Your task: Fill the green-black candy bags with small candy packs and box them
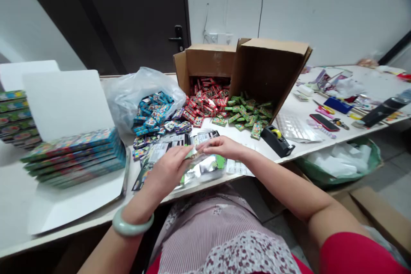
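Our left hand (167,171) and right hand (221,147) meet above the table (266,150), their fingertips (201,146) pinched together on a small foil packet (192,153), gripping it from both sides. Just beneath lies a heap of shiny wrappers (201,170), with printed cards (154,158) beside it. A pale bangle (132,222) circles our left wrist.

A crinkled foil packet (201,170), silver with a green patch and its print too blurred to read, sags at a tilt — its upper edge pinched between the fingertips of the left hand (167,171) and the right hand (221,147) — close in front of the body.
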`<state>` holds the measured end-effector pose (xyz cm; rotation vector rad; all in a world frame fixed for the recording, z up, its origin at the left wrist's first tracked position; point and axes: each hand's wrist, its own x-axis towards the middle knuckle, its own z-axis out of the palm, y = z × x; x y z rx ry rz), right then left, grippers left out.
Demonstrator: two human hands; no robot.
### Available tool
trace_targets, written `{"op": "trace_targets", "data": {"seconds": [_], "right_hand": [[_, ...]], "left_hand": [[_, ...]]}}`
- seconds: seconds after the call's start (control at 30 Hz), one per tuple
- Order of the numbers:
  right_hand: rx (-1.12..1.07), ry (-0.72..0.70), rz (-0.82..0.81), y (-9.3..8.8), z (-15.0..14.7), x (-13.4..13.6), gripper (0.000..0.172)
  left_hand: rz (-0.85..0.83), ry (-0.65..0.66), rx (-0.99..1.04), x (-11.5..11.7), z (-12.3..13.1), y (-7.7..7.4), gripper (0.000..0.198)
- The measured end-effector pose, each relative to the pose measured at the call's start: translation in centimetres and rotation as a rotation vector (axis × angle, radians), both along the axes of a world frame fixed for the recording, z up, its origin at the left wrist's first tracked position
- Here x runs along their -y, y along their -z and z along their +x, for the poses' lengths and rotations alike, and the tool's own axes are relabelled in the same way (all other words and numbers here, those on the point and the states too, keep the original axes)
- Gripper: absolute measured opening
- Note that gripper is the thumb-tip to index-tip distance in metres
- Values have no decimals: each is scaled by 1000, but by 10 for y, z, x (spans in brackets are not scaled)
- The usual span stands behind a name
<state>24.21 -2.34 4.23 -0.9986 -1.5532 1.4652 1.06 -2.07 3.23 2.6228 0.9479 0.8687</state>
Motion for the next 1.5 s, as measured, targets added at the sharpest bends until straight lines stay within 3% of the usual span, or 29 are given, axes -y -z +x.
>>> {"op": "trace_targets", "data": {"seconds": [0.1, 0.23, 0.27, 0.33, 0.4, 0.43, 0.5, 0.6, 0.67, 0.73, 0.93, 1.03, 1.13, 1.2, 1.27, 1.37, 1.43, 1.5], "right_hand": [[-34, -64, 26, -4, 2, -10, 37], [-22, -76, 9, -4, 3, -16, 41], [-6, -18, 37, -4, 3, -14, 41], [48, 230, 173, -2, 1, -10, 41], [111, 542, 312, 2, -2, -5, 54], [120, 614, 328, 6, -4, -2, 64], [77, 512, 218, 19, -9, 0, 70], [-51, 298, -24, 47, -19, -3, 44], [-82, 346, -107, 63, -24, -7, 37], [-87, 375, -155, 72, -28, -12, 37], [-15, 184, -236, 74, -33, -8, 29], [41, 185, -203, 76, -35, 3, 24], [88, 211, -196, 78, -31, 15, 21], [53, 139, -245, 75, -24, 20, 24], [24, 103, -236, 69, -15, 20, 42], [52, 266, -53, 57, -3, 10, 76], [53, 372, 64, 53, -1, 1, 72], [64, 366, 113, 54, -1, -3, 55]], "left_hand": [[91, -128, -44, -3, -2, 3, 38], [31, -122, -42, -14, -4, 17, 36], [-11, -121, -5, -19, -4, 21, 35], [-141, -161, 130, -27, -2, 27, 35], [-320, -244, 315, -32, 3, 30, 39], [-403, -282, 409, -34, 6, 31, 41], [-547, -312, 567, -32, 13, 32, 42], [-881, -234, 759, -27, 22, 36, 38], [-1160, -171, 887, -24, 26, 42, 41], [-1279, -171, 1004, -24, 27, 49, 43], [-1038, -318, 1135, -34, 28, 50, 41], [-954, -341, 1153, -34, 32, 50, 43], [-987, -254, 1093, -28, 28, 55, 55], [-1047, -177, 1011, -24, 22, 61, 59], [-1066, -123, 951, -21, 15, 66, 59], [-1037, -67, 943, -19, 10, 68, 56], [-1031, -29, 967, -20, 9, 66, 54], [-1046, 5, 975, -21, 8, 62, 49]]}}
